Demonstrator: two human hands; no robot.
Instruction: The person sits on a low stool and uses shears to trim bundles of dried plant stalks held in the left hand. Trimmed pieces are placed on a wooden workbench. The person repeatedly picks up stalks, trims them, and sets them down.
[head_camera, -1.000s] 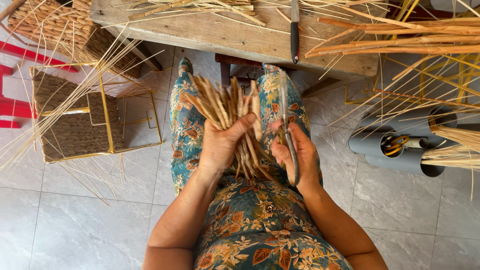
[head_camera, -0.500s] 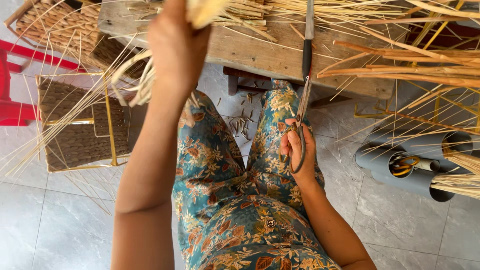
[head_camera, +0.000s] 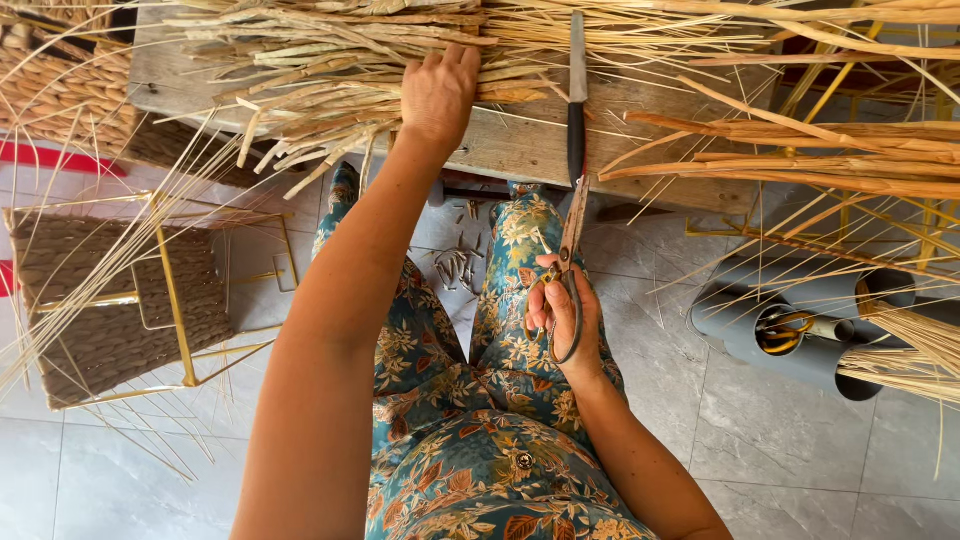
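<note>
While hands work, a knife (dark-handled) lies on the bench.

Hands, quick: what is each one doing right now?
Left hand: open, palm down on the dried reed strips on the wooden bench.
Right hand: closed on the scissors, over the lap.

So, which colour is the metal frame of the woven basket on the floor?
The frame is golden yellow, clearest in the head view, around the brown woven basket.
</note>
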